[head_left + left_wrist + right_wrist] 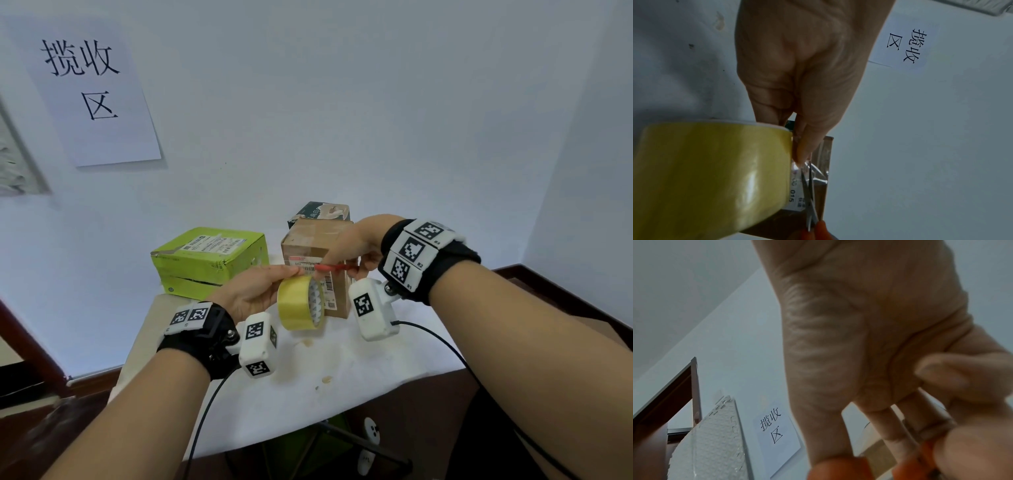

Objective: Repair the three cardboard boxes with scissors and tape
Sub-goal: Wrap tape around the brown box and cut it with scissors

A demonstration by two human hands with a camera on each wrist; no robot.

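Note:
My left hand (260,291) holds a yellow tape roll (301,303) above the table, fingers through its core. In the left wrist view the roll (711,175) fills the lower left, and a clear strip of tape (819,172) runs from it towards the brown cardboard box (317,246). My right hand (356,248) grips red-handled scissors (334,268). Their blades (808,199) are nearly together on the strip, beside my left fingertips (803,154). The orange-red handles (838,469) show under my right fingers. A green box (209,262) lies at the left, a dark printed box (323,210) behind the brown one.
The boxes stand at the back of a small table with a white cloth (342,370), against a white wall. A paper sign (92,89) hangs on the wall at the left. Cables trail from both wrist cameras over the table's front edge.

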